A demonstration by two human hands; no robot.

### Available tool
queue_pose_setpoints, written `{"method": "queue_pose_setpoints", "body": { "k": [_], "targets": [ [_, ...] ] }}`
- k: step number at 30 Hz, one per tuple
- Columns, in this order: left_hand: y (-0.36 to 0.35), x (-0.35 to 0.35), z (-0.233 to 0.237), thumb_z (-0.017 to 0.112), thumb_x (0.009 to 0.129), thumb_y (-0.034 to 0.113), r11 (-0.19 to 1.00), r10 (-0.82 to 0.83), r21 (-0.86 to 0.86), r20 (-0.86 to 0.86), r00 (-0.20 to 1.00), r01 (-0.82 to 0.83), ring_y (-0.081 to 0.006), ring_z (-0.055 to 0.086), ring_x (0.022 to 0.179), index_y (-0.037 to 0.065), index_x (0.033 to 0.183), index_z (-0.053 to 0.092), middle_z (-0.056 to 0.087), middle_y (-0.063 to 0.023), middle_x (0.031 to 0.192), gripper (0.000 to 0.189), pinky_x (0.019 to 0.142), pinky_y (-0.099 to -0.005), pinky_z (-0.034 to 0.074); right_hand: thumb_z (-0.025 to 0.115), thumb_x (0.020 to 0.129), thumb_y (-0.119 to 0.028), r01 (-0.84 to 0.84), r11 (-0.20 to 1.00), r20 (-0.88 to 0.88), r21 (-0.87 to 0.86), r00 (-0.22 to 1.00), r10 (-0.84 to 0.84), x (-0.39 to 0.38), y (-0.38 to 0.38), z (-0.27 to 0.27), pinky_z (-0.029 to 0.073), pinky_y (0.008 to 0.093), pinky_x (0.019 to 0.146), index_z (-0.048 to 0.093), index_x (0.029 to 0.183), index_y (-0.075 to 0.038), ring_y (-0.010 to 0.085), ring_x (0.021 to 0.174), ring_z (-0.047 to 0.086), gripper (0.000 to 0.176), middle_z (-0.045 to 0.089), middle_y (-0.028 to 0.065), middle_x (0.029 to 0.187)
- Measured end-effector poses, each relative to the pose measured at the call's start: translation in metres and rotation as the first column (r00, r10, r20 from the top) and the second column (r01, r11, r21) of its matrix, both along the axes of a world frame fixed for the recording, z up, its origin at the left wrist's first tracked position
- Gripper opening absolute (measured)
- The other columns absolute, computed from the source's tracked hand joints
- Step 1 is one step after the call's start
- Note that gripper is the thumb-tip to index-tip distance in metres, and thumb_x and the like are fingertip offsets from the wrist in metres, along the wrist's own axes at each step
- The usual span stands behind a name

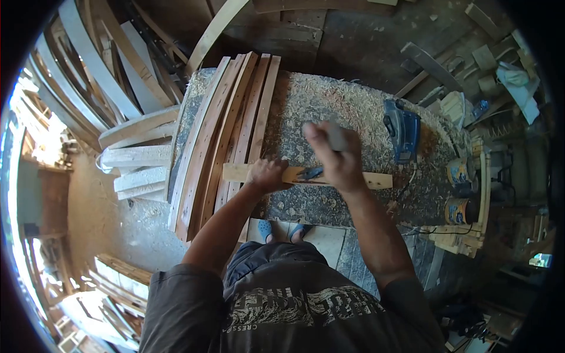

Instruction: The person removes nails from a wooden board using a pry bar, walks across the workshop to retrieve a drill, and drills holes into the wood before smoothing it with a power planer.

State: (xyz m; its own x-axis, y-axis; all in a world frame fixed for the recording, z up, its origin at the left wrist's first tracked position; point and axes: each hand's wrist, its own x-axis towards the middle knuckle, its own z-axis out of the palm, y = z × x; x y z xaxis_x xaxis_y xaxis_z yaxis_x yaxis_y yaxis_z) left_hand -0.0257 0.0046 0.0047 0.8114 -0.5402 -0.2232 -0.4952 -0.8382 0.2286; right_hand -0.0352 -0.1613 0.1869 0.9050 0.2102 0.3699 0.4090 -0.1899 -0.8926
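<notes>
The left hand [268, 175] clamped a pale, flat wooden strip [378, 180] over the dark, shaving-strewn worktop [306, 207]; the right hand [342, 167], apart, gripped a blurred grey object [336, 137].

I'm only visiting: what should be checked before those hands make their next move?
1. Left hand steadying the board: ok, it is clasped over it.
2. Right hand holding its grey object: ok, though blur hides what the object is.
3. Blue power tool off the board: ok, it sits apart on the bench.
4. Power tool unplugged: cannot tell.
5. Bench swept: not ok, shavings are scattered over it.
</notes>
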Motion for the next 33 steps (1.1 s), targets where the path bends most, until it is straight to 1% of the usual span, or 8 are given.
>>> {"method": "queue_pose_setpoints", "body": {
  "k": [4, 6, 7, 10, 13, 18, 30, 33],
  "targets": [
    [0.000, -0.008, -0.006, 0.072, 0.072, 0.059, 0.998, 0.052, -0.044, 0.000, 0.999, -0.052, -0.0299, 0.067, 0.094, 0.011, 0.106, 0.061, 0.068, -0.0143, 0.102, 0.060, 0.081, -0.0422, 0.052, 0.052, 0.099, -0.028, 0.135, 0.985, 0.293, 0.110, 0.942, -0.162, -0.005, 0.024, -0.012, 0.028, 0.0279, 0.042, 0.055, 0.067, -0.011, 0.0077, 0.042, 0.036, 0.037, 0.040, -0.0048, 0.049],
    [0.003, -0.008, -0.010, 0.072, 0.072, 0.057, 0.995, 0.068, -0.068, 0.015, 0.998, -0.067, -0.0298, 0.068, 0.094, 0.011, 0.105, 0.060, 0.068, -0.0152, 0.103, 0.059, 0.080, -0.0429, 0.053, 0.051, 0.099, -0.026, 0.103, 0.911, 0.157, 0.400, 0.971, -0.179, 0.000, -0.033, -0.028, 0.027, 0.0272, 0.041, 0.053, 0.065, -0.013, 0.0075, 0.040, 0.032, 0.037, 0.036, -0.0053, 0.048],
    [0.000, 0.000, 0.007, 0.071, 0.072, 0.057, 0.999, 0.047, 0.001, -0.108, 0.993, -0.048, -0.0313, 0.068, 0.093, 0.010, 0.106, 0.060, 0.068, -0.0155, 0.102, 0.059, 0.079, -0.0433, 0.053, 0.051, 0.099, -0.025, 0.021, 0.865, -0.136, 0.501, 0.989, 0.055, 0.007, -0.092, -0.031, 0.026, 0.0270, 0.041, 0.051, 0.064, -0.014, 0.0072, 0.039, 0.030, 0.037, 0.035, -0.0058, 0.048],
    [0.007, -0.018, -0.011, 0.071, 0.072, 0.059, 0.997, 0.041, -0.072, 0.175, 0.984, -0.029, -0.0320, 0.068, 0.091, 0.010, 0.104, 0.061, 0.068, -0.0152, 0.100, 0.059, 0.076, -0.0424, 0.053, 0.051, 0.099, -0.026, 0.122, 0.870, -0.135, 0.477, 0.989, -0.064, 0.010, -0.062, -0.023, 0.024, 0.0257, 0.039, 0.048, 0.062, -0.015, 0.0061, 0.039, 0.027, 0.038, 0.031, -0.0068, 0.048],
    [0.006, -0.014, -0.013, 0.070, 0.072, 0.060, 0.996, 0.028, -0.093, 0.104, 0.994, -0.018, -0.0317, 0.068, 0.089, 0.010, 0.104, 0.061, 0.068, -0.0149, 0.098, 0.060, 0.075, -0.0414, 0.053, 0.055, 0.097, -0.033, 0.261, 0.924, -0.143, 0.280, 0.963, -0.229, -0.009, -0.037, -0.013, 0.025, 0.0254, 0.040, 0.049, 0.059, -0.015, 0.0060, 0.040, 0.030, 0.042, 0.034, -0.0062, 0.049],
    [-0.006, -0.011, -0.011, 0.067, 0.073, 0.066, 0.998, 0.056, 0.016, -0.132, 0.990, -0.054, -0.0300, 0.068, 0.089, 0.011, 0.110, 0.059, 0.067, -0.0129, 0.103, 0.066, 0.075, -0.0436, 0.051, 0.058, 0.095, -0.029, 0.099, 0.789, -0.274, 0.606, 0.958, 0.090, -0.015, -0.114, -0.026, 0.028, 0.0309, 0.047, 0.050, 0.059, -0.010, 0.0146, 0.044, 0.038, 0.041, 0.041, -0.0016, 0.050],
    [-0.029, -0.021, -0.011, 0.068, 0.073, 0.064, 0.998, -0.007, -0.058, -0.048, 0.999, 0.005, -0.0307, 0.069, 0.085, 0.011, 0.109, 0.059, 0.069, -0.0140, 0.098, 0.064, 0.074, -0.0422, 0.053, 0.050, 0.097, -0.027, 0.191, 0.754, -0.222, 0.629, 0.973, -0.062, -0.030, -0.118, -0.028, 0.023, 0.0274, 0.044, 0.033, 0.057, -0.016, 0.0086, 0.043, 0.033, 0.044, 0.032, -0.0047, 0.049],
    [-0.026, -0.023, -0.012, 0.069, 0.072, 0.063, 0.998, 0.027, -0.050, -0.011, 1.000, -0.027, -0.0306, 0.069, 0.085, 0.010, 0.108, 0.059, 0.069, -0.0137, 0.097, 0.065, 0.073, -0.0425, 0.053, 0.042, 0.100, -0.028, 0.265, 0.954, -0.017, 0.137, 0.964, -0.265, -0.038, -0.089, -0.028, 0.024, 0.0250, 0.044, 0.042, 0.063, -0.015, 0.0080, 0.040, 0.026, 0.040, 0.030, -0.0049, 0.048]
  ]
}}
